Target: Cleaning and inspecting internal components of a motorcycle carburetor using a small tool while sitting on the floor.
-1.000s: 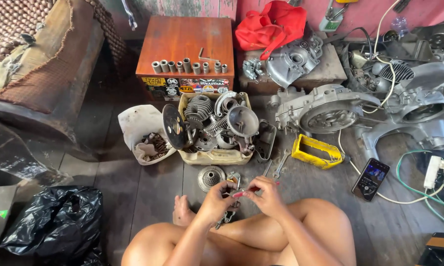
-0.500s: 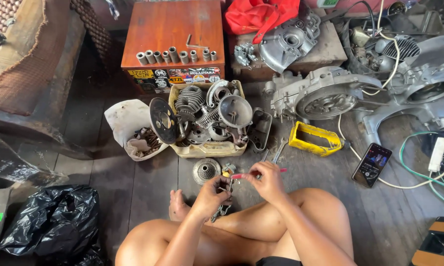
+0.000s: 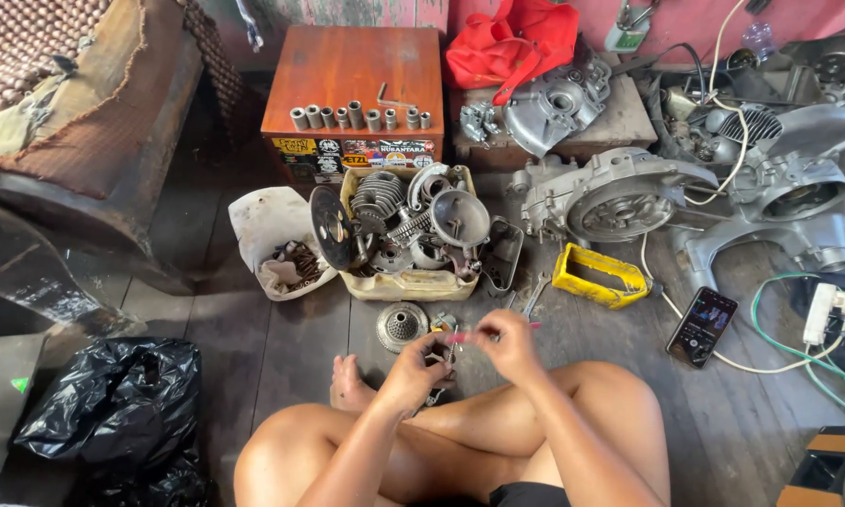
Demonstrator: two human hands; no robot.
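Right hand (image 3: 509, 340) pinches a thin pink-handled tool (image 3: 479, 333), left hand (image 3: 413, 371) grips a small metal part (image 3: 444, 352) over the crossed legs, so looks like mid-cleaning; next poke wants a steady aim. Parts tub (image 3: 413, 282) sits just ahead

The small part under the left hand (image 3: 413, 371) is mostly hidden by its fingers; its kind cannot be told. The right hand (image 3: 509, 340) covers most of a thin red tool (image 3: 460, 335). The bottom edge cuts off the legs. The black bag (image 3: 113, 422) hides its contents.
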